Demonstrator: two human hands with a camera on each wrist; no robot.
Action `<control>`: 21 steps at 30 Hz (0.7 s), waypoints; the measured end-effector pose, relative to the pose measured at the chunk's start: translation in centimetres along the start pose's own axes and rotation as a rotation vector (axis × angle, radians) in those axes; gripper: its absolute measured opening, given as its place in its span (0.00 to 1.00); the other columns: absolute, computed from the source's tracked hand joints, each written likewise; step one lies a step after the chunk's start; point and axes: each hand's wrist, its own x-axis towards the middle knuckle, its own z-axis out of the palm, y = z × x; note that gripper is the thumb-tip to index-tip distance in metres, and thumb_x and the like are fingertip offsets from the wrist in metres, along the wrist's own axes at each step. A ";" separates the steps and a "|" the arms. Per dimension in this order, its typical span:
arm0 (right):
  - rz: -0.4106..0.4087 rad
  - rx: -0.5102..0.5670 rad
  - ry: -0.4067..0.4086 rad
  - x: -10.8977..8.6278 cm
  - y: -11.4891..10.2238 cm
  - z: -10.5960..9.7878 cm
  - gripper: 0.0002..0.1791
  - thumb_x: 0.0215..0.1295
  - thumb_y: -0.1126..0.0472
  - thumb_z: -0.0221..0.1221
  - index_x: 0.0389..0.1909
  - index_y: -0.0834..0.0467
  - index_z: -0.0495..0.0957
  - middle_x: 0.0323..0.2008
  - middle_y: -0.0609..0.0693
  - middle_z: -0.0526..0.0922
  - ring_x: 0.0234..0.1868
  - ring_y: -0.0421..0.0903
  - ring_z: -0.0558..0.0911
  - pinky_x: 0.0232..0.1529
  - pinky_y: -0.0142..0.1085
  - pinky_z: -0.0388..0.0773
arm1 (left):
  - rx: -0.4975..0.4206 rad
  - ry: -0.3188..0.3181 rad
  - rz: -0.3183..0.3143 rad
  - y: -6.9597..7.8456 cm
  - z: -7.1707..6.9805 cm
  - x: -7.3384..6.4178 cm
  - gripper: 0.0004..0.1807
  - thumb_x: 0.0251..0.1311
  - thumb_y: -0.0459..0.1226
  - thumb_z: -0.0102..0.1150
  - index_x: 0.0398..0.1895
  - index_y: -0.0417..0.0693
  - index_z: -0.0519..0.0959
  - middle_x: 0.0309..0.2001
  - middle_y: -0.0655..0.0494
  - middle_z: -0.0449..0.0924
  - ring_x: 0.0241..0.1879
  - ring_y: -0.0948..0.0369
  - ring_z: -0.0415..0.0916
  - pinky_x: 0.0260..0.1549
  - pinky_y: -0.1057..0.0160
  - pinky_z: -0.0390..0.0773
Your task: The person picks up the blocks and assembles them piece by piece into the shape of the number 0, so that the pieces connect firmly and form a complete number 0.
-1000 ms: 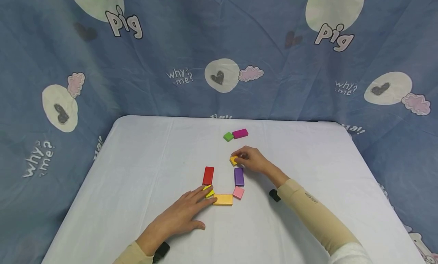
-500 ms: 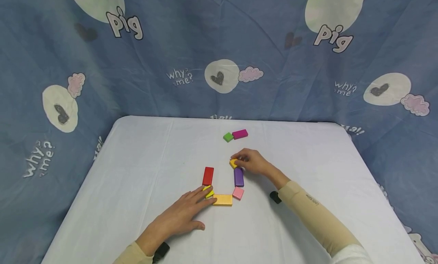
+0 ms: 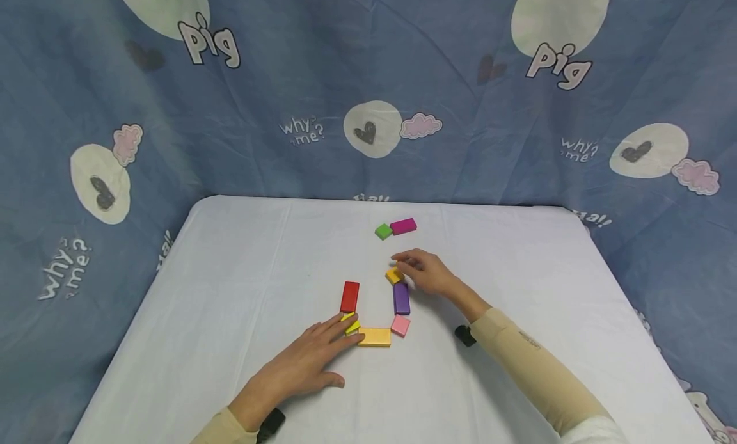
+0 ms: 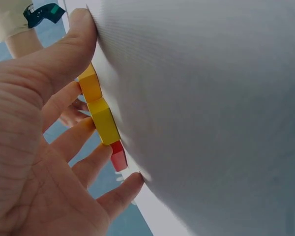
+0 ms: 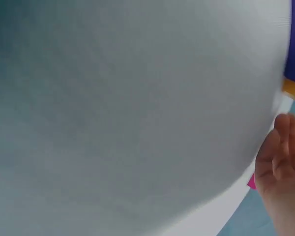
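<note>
My left hand (image 3: 305,361) lies with spread fingers against the small yellow block (image 3: 350,324) and the left end of the long light-orange block (image 3: 375,338). In the left wrist view its fingertips touch the sides of the yellow block (image 4: 104,122) and the orange one (image 4: 90,83). My right hand (image 3: 427,272) hovers just beyond a small orange-yellow block (image 3: 394,276), which sits at the far end of the purple block (image 3: 401,299). The right wrist view has a gap between those fingers and that block (image 5: 291,87). A red block (image 3: 349,297) and a pink block (image 3: 400,325) continue the U-shaped line.
Farther back on the white-covered table (image 3: 259,258) lie a green block (image 3: 383,231) and a magenta block (image 3: 404,226), corner to corner. A blue patterned cloth (image 3: 368,60) hangs behind and beside the table.
My right hand brought the small orange-yellow block nearer to the purple block's far end, then let go and lifted its fingers slightly away. The left hand stayed in place.
</note>
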 end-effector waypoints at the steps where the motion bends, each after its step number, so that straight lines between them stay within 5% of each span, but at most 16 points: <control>1: 0.001 0.002 0.027 -0.3 -0.1 -0.2 0.16 0.73 0.55 0.54 0.57 0.53 0.80 0.49 0.49 0.80 0.46 0.47 0.78 0.45 0.42 0.76 | -0.001 0.003 0.003 0.0 0.0 0.0 0.46 0.49 0.50 0.73 0.72 0.58 0.65 0.76 0.54 0.51 0.74 0.49 0.48 0.64 0.44 0.59; 5: -0.099 -0.074 0.098 -2.6 -0.9 -0.7 0.16 0.73 0.55 0.54 0.57 0.55 0.80 0.52 0.50 0.79 0.52 0.49 0.77 0.51 0.46 0.76 | 0.005 0.007 0.013 0.1 0.1 0.1 0.46 0.49 0.50 0.73 0.72 0.57 0.65 0.76 0.53 0.52 0.73 0.48 0.49 0.64 0.43 0.59; 13: -0.360 -0.557 0.009 -10.0 -2.3 1.5 0.26 0.70 0.45 0.56 0.65 0.51 0.73 0.64 0.54 0.71 0.65 0.51 0.69 0.59 0.51 0.70 | 0.004 -0.006 0.007 0.2 0.0 -0.1 0.46 0.49 0.50 0.73 0.73 0.56 0.64 0.76 0.52 0.51 0.73 0.48 0.48 0.65 0.43 0.59; 21: -0.411 -0.636 -0.046 -13.3 -3.5 4.3 0.34 0.71 0.36 0.48 0.72 0.48 0.64 0.72 0.52 0.61 0.71 0.49 0.59 0.61 0.54 0.65 | 0.029 0.014 0.013 0.2 0.0 0.1 0.46 0.49 0.51 0.73 0.72 0.57 0.65 0.76 0.52 0.52 0.73 0.48 0.49 0.65 0.44 0.59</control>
